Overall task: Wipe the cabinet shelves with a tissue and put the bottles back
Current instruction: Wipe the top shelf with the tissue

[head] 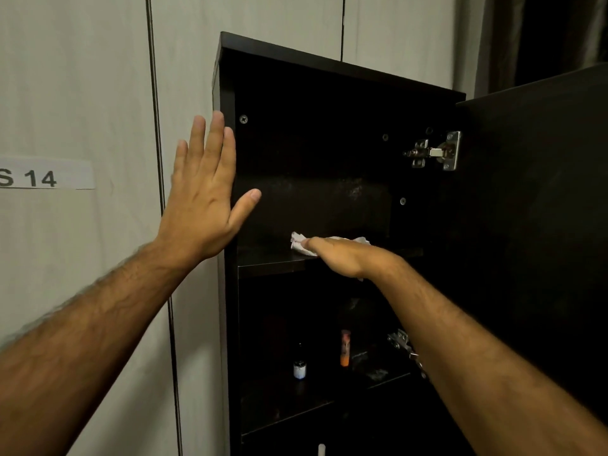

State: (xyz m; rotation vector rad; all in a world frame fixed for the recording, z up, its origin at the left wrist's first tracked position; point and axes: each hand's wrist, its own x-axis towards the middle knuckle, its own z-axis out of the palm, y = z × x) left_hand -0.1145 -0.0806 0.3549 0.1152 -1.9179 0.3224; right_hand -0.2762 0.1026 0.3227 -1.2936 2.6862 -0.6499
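One soft, light tissue (329, 241) is pressed flat beneath the right hand (342, 256); its fingers are hidden, grip undetermined; left hand (204, 199) spread, empty.

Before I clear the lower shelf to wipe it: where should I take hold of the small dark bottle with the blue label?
Take the dark bottle by its body, around the label, coming from the open front of the cabinet. It stands upright near the front left of the lower shelf, apart from the orange bottle, so there is room for fingers on both sides. Its narrow neck probably gives a poorer grip.
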